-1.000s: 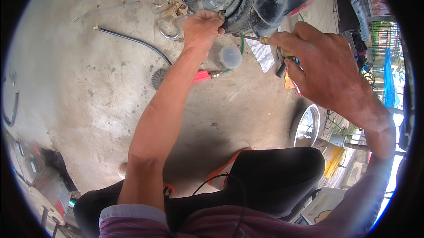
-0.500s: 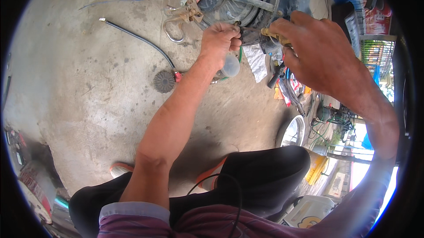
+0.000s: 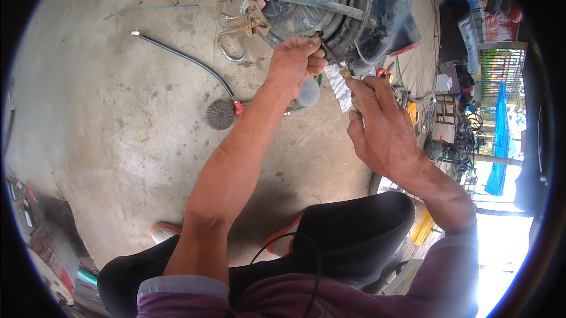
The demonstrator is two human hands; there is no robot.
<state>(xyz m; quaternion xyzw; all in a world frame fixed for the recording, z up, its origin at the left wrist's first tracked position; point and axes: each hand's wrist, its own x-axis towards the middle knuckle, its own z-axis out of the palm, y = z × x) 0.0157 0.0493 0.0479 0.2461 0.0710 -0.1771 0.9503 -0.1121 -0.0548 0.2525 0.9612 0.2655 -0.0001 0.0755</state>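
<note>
A black wheel with its tyre (image 3: 336,5) lies on the concrete at the top of the view. My left hand (image 3: 295,61) is closed at the tyre's near edge, fingers pinched at a small fitting there. My right hand (image 3: 380,126) grips a thin tool with a brass-coloured collar (image 3: 339,67); its dark shaft runs up and left to the same spot by my left fingers. Below my left hand sits a small clear plastic bottle (image 3: 308,92), partly hidden.
A black hose (image 3: 183,61) runs across the floor to a round toothed part (image 3: 220,114) with a red end. A metal hook and chain pieces (image 3: 236,38) lie left of the wheel. Cluttered tools and crates stand at the right. My dark-trousered knees fill the bottom.
The view has shifted so the wheel sits higher. My right hand has dropped lower and pulled back, and the tool's shaft now points up-left toward my left fingers at the tyre.
</note>
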